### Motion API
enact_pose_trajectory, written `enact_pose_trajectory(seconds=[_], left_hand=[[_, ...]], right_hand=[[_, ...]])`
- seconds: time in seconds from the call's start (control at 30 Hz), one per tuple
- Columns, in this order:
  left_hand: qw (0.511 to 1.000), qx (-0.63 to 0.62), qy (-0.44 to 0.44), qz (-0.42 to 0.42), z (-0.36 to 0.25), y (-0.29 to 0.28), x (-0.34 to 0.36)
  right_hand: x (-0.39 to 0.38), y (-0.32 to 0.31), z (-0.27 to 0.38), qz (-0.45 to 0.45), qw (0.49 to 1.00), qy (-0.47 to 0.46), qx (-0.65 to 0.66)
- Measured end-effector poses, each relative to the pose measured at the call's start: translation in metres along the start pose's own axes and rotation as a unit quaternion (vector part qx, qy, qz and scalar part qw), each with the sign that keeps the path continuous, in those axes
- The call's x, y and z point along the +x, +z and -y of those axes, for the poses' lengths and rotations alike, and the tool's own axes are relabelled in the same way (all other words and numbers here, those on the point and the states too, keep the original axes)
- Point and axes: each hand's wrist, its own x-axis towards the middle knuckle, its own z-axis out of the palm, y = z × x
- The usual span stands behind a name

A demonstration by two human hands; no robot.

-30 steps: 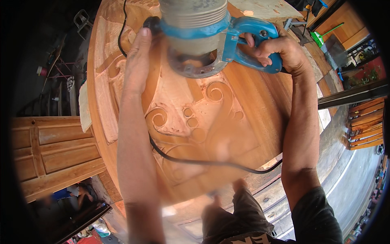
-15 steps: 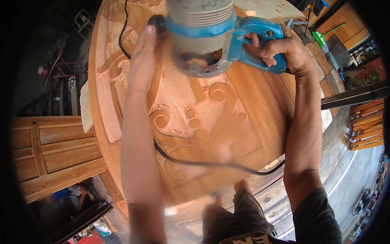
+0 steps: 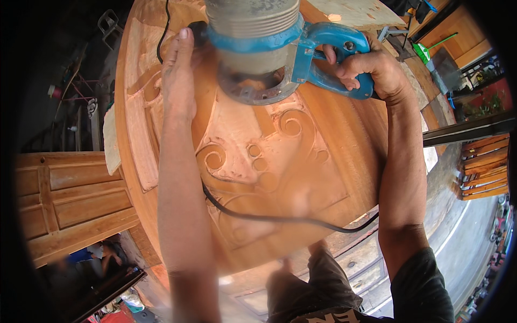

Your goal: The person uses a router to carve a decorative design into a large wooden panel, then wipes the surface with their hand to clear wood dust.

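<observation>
I hold a large router (image 3: 253,24) with a ribbed grey body, blue handle and clear base over a wooden panel (image 3: 344,134) carved with scrolls and circles. My left hand (image 3: 180,70) grips its black knob (image 3: 199,33) at the left, fingers closed and partly hidden. My right hand (image 3: 385,72) is wrapped round the blue handle (image 3: 334,32) at the right, fingertips through its loop. A black cord (image 3: 258,218) crosses the panel beneath my forearms. Part of the lower panel is blurred in the picture.
A panelled wooden door (image 3: 75,199) lies at left, with a partly visible person (image 3: 97,253) below it. A pale board (image 3: 355,11) is at the back. A green broom (image 3: 423,52), a dark rail (image 3: 466,132) and slatted wooden pieces (image 3: 484,167) are at right. A metal chair stands upper left.
The router and both hands shifted slightly right between the first two frames, then back left across the panel by now. Both hands have kept their grips.
</observation>
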Motion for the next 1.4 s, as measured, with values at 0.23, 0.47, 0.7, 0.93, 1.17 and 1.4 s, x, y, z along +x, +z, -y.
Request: enact_pose_trajectory(seconds=[0.23, 0.47, 0.7, 0.93, 1.17, 1.4], left_hand=[[0.996, -0.093, 0.002, 0.016, 0.002, -0.009, 0.001], [0.991, -0.129, 0.025, -0.017, 0.003, -0.015, -0.003], [0.988, -0.149, 0.046, -0.005, 0.001, -0.013, -0.01], [0.996, -0.09, 0.0, 0.019, -0.003, -0.009, -0.019], [0.998, -0.015, 0.011, 0.067, -0.01, -0.003, -0.021], [0.996, 0.065, 0.03, 0.059, 0.006, -0.009, -0.008]], right_hand=[[-0.005, 0.007, 0.0, -0.001, 0.999, -0.003, -0.037], [-0.011, 0.013, -0.002, 0.003, 1.0, 0.012, -0.02], [-0.018, 0.011, 0.001, 0.012, 0.999, 0.026, -0.035], [-0.022, 0.009, 0.002, 0.006, 0.999, 0.019, -0.041], [-0.021, 0.001, 0.003, 0.0, 0.999, 0.011, -0.033], [-0.024, 0.0, 0.011, -0.014, 0.999, 0.003, -0.043]])
